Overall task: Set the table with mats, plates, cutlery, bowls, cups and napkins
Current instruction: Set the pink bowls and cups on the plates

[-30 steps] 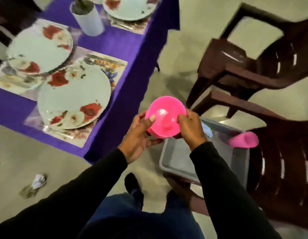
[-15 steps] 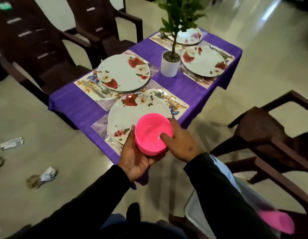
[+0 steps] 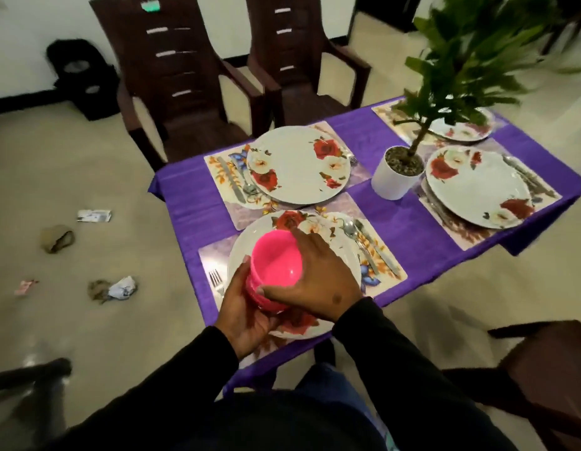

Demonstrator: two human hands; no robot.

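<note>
A stack of pink bowls (image 3: 276, 265) hangs above the nearest floral plate (image 3: 342, 252). My left hand (image 3: 246, 310) holds the stack from below and the side. My right hand (image 3: 318, 281) grips the top bowl's rim, thumb at the front and fingers over the far edge. The plate lies on a floral mat (image 3: 385, 271) with a fork (image 3: 215, 281) to its left and a spoon and knife (image 3: 364, 242) to its right. Three more plates on mats sit on the purple-clothed table (image 3: 403, 229): far left (image 3: 298, 164), right (image 3: 477, 187) and far right (image 3: 461, 130).
A potted plant in a white pot (image 3: 396, 174) stands mid-table. Two dark brown chairs (image 3: 185, 89) stand at the far side, and another chair (image 3: 543, 369) is at my right. Crumpled scraps (image 3: 116, 288) litter the floor on the left.
I turned from the grey tub on the chair to the table and carried the pink bowls over the nearest plate. My right hand shifted onto the top bowl's rim.
</note>
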